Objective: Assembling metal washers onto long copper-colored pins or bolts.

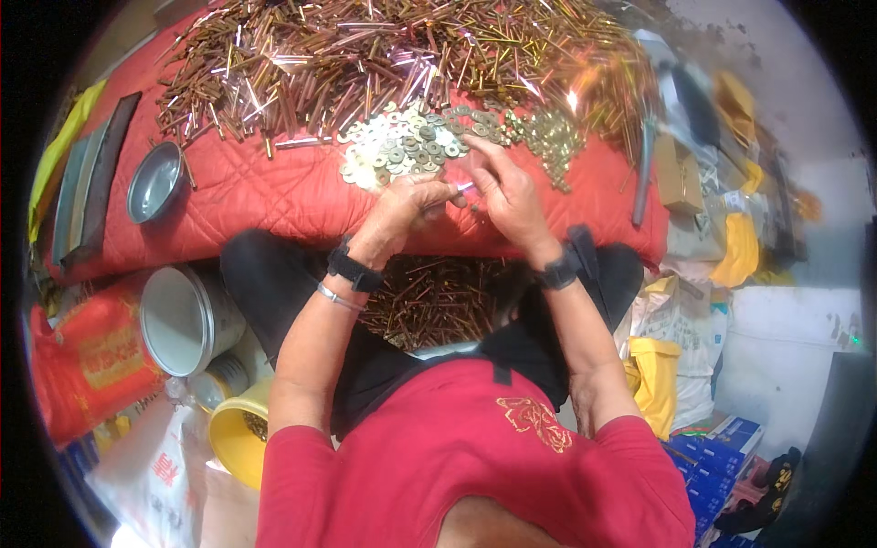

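Note:
My left hand [413, 203] is closed, its thumb and fingers gripping a short shiny metal rod [465, 186] whose end points to the right. Beside it, my right hand [513, 196] has its index finger stretched out at the edge of the washers and its thumb apart near the rod's end. I see nothing in the right fingers. Flat round washers [402, 146] lie in a pile just beyond both hands. To their right is a heap of small brassy nuts [553, 137]. Behind them spreads a large mound of long copper-gold metal rods [365, 64].
A red quilted cloth [247, 196] covers the work surface, with a metal bowl [155, 183] at its left. More rods [429, 301] lie between my legs. At the lower left stand a white bucket [178, 320] and a yellow bucket [239, 443]; blue boxes [713, 466] are at the lower right.

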### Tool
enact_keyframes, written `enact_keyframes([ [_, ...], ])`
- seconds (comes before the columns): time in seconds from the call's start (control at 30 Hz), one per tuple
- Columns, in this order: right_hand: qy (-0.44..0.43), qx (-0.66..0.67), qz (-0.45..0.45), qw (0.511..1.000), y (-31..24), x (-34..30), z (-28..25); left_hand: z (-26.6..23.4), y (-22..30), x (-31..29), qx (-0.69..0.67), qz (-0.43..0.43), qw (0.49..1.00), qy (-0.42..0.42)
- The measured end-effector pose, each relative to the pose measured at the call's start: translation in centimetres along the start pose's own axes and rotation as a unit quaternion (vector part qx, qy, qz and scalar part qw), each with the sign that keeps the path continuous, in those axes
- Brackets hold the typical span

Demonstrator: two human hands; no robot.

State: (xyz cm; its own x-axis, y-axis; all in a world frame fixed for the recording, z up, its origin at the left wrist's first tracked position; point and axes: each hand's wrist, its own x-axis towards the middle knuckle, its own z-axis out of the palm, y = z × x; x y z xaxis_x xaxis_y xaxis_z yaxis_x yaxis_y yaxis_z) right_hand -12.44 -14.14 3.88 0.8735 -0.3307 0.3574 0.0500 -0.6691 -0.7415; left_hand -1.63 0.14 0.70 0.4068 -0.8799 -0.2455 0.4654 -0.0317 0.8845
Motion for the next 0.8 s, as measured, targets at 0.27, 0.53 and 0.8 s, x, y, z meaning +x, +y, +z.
enact_keyframes([
  [0.27, -0.027, 0.051, 0.034, 0.998, 1.2, 0.2, -0.1, 0.1, 0.0, 0.1, 0.012, 0.009, 1.0, -0.006],
  [0.53, -0.045, 0.093, 0.059, 0.993, 1.2, 0.0, 0.1, 0.0, 0.1, -0.1, 0.004, -0.039, 0.999, -0.006],
  [0.8, -0.071, 0.08, 0.08, 0.991, 0.9, 0.3, -0.4, 0.0, 0.0, 0.0, 0.07, -0.014, 0.997, -0.014],
])
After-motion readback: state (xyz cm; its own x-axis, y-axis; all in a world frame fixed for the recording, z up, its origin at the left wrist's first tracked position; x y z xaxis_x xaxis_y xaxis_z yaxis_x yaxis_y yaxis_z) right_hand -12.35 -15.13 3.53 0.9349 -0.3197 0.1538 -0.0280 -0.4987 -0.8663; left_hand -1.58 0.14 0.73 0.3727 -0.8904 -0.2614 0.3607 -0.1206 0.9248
